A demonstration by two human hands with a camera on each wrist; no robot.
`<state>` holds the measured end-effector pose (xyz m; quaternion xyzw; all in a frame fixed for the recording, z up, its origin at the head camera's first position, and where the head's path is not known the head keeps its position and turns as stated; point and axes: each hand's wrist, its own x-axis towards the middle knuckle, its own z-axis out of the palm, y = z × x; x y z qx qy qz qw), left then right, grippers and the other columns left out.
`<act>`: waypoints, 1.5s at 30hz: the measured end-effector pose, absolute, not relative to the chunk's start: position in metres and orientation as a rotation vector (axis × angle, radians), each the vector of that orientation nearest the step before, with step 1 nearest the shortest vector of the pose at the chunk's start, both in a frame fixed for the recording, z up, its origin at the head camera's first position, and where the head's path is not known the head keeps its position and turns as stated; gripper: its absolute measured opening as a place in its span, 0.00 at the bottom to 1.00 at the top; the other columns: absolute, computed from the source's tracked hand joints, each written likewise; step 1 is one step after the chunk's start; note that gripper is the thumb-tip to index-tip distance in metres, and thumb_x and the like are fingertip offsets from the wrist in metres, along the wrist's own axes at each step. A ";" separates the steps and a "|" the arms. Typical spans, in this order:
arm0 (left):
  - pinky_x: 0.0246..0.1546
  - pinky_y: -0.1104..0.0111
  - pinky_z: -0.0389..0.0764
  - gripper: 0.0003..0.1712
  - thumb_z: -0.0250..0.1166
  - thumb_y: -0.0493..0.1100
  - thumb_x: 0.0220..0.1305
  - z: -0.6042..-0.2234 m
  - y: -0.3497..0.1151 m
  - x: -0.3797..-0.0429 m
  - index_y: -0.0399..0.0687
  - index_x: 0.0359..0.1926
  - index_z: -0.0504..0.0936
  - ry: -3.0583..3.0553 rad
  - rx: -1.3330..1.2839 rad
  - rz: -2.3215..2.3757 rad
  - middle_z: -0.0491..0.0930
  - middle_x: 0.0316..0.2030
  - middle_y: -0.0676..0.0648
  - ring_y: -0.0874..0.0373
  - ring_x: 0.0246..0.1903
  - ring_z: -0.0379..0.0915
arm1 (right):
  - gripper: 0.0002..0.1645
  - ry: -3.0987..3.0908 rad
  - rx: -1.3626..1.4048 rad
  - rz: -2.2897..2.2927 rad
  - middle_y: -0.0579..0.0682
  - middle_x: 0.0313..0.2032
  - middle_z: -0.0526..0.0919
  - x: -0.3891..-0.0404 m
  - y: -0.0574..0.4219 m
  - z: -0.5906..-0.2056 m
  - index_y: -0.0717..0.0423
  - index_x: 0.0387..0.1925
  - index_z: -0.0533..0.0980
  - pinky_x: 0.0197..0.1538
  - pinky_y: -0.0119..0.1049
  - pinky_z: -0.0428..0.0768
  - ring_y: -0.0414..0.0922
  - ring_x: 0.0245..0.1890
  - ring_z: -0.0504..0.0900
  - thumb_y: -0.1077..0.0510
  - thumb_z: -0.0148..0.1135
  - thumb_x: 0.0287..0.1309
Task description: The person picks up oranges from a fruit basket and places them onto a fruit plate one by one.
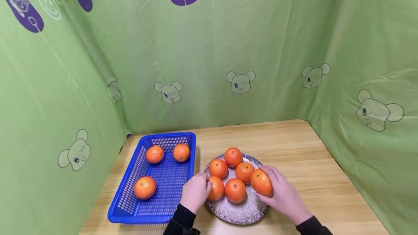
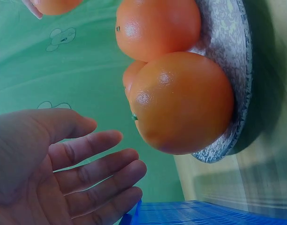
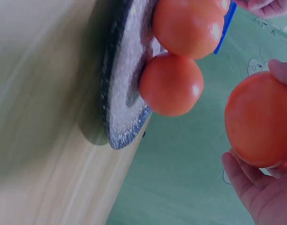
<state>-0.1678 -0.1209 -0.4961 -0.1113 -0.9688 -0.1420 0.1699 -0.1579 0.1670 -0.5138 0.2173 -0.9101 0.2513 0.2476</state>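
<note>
My right hand [image 1: 285, 194] grips an orange [image 1: 261, 182], thumb and fingers on either side of it, over the right side of a speckled plate [image 1: 240, 213]. In the right wrist view that held orange [image 3: 258, 124] is lifted beside the plate's fruit. Several more oranges sit on the plate. My left hand [image 1: 195, 192] is at the plate's left edge, beside the nearest orange [image 1: 215, 188], and hides part of it. From the left wrist view, the left hand [image 2: 64, 173] has its fingers loosely extended and holds nothing; a gap shows between the fingertips and the orange [image 2: 183, 103].
A blue plastic basket [image 1: 112, 211] stands left of the plate, with three oranges lying apart inside. Both are on a wooden table [image 1: 313, 162]. Green patterned curtain [image 1: 202, 46] hangs behind the table and along both sides.
</note>
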 end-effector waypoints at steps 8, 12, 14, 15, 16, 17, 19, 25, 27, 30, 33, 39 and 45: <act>0.19 0.62 0.74 0.05 0.67 0.42 0.54 -0.493 -0.124 -0.169 0.49 0.26 0.79 -2.769 -0.298 -0.414 0.79 0.25 0.50 0.52 0.23 0.78 | 0.51 -2.597 0.563 0.780 0.57 0.55 0.75 -0.194 0.171 -0.489 0.54 0.64 0.66 0.43 0.54 0.82 0.55 0.49 0.80 0.44 0.78 0.38; 0.20 0.61 0.74 0.04 0.67 0.42 0.53 -0.492 -0.125 -0.169 0.49 0.26 0.79 -2.771 -0.297 -0.420 0.79 0.25 0.50 0.52 0.23 0.78 | 0.50 -2.659 0.529 0.870 0.56 0.57 0.73 -0.220 0.168 -0.489 0.54 0.66 0.63 0.47 0.55 0.80 0.55 0.52 0.79 0.44 0.76 0.44; 0.20 0.61 0.74 0.04 0.67 0.41 0.53 -0.492 -0.125 -0.168 0.49 0.27 0.79 -2.776 -0.299 -0.422 0.79 0.25 0.50 0.51 0.23 0.78 | 0.50 -2.680 0.506 0.917 0.57 0.58 0.73 -0.233 0.165 -0.494 0.55 0.67 0.63 0.50 0.56 0.79 0.55 0.53 0.78 0.44 0.75 0.45; 0.20 0.61 0.74 0.04 0.67 0.41 0.53 -0.492 -0.125 -0.168 0.48 0.27 0.79 -2.779 -0.300 -0.424 0.80 0.25 0.50 0.51 0.24 0.79 | 0.50 -2.689 0.497 0.937 0.57 0.58 0.72 -0.239 0.163 -0.497 0.55 0.67 0.62 0.51 0.56 0.78 0.55 0.54 0.77 0.44 0.74 0.46; 0.20 0.61 0.75 0.04 0.67 0.41 0.53 -0.493 -0.125 -0.167 0.48 0.28 0.80 -2.780 -0.300 -0.428 0.80 0.26 0.50 0.51 0.24 0.79 | 0.50 -2.693 0.490 0.960 0.58 0.59 0.71 -0.245 0.161 -0.501 0.57 0.67 0.62 0.52 0.56 0.77 0.56 0.55 0.77 0.44 0.74 0.47; 0.20 0.61 0.75 0.04 0.67 0.42 0.53 -0.493 -0.124 -0.167 0.48 0.28 0.80 -2.782 -0.300 -0.431 0.80 0.26 0.50 0.51 0.24 0.79 | 0.50 -2.695 0.483 0.973 0.59 0.59 0.71 -0.252 0.159 -0.506 0.57 0.67 0.62 0.53 0.57 0.77 0.56 0.55 0.76 0.44 0.73 0.47; 0.21 0.61 0.75 0.04 0.67 0.42 0.54 -0.494 -0.123 -0.166 0.48 0.29 0.80 -2.780 -0.301 -0.438 0.80 0.26 0.50 0.51 0.24 0.79 | 0.50 -2.701 0.465 1.002 0.59 0.60 0.69 -0.264 0.156 -0.514 0.58 0.67 0.61 0.56 0.56 0.75 0.56 0.57 0.75 0.45 0.73 0.47; 0.21 0.62 0.76 0.05 0.67 0.43 0.54 -0.500 -0.119 -0.167 0.49 0.30 0.81 -2.773 -0.314 -0.450 0.81 0.28 0.50 0.52 0.25 0.80 | 0.50 -2.720 0.422 1.090 0.63 0.60 0.67 -0.287 0.152 -0.537 0.60 0.67 0.59 0.57 0.56 0.74 0.59 0.56 0.74 0.48 0.73 0.47; 0.22 0.62 0.76 0.05 0.67 0.43 0.54 -0.501 -0.118 -0.166 0.49 0.31 0.81 -2.786 -0.314 -0.452 0.82 0.28 0.50 0.52 0.26 0.80 | 0.50 -2.742 0.405 1.128 0.64 0.61 0.67 -0.290 0.151 -0.544 0.60 0.67 0.59 0.57 0.56 0.74 0.59 0.55 0.75 0.47 0.73 0.48; 0.23 0.62 0.76 0.05 0.66 0.44 0.55 -0.502 -0.117 -0.166 0.49 0.32 0.81 -2.805 -0.312 -0.455 0.82 0.29 0.50 0.52 0.27 0.80 | 0.50 -2.771 0.383 1.161 0.65 0.61 0.67 -0.290 0.149 -0.552 0.61 0.67 0.58 0.57 0.56 0.74 0.59 0.55 0.75 0.46 0.71 0.50; 0.22 0.62 0.76 0.06 0.67 0.45 0.55 -0.501 -0.117 -0.166 0.49 0.32 0.81 -2.807 -0.311 -0.461 0.83 0.29 0.50 0.52 0.27 0.80 | 0.50 -2.762 0.373 1.175 0.66 0.59 0.67 -0.291 0.148 -0.559 0.63 0.67 0.58 0.56 0.56 0.75 0.59 0.53 0.76 0.45 0.71 0.50; 0.23 0.62 0.76 0.06 0.67 0.45 0.56 -0.498 -0.118 -0.167 0.49 0.32 0.81 -2.785 -0.315 -0.458 0.83 0.30 0.49 0.52 0.27 0.81 | 0.50 -2.728 0.375 1.209 0.66 0.58 0.68 -0.294 0.145 -0.568 0.64 0.66 0.58 0.57 0.55 0.74 0.59 0.54 0.75 0.44 0.71 0.50; 0.21 0.63 0.75 0.06 0.66 0.45 0.55 -0.497 -0.118 -0.167 0.48 0.31 0.80 -2.783 -0.312 -0.469 0.83 0.29 0.49 0.52 0.26 0.80 | 0.51 -2.756 0.328 1.288 0.66 0.58 0.69 -0.293 0.142 -0.575 0.64 0.66 0.58 0.57 0.53 0.73 0.58 0.54 0.75 0.45 0.71 0.49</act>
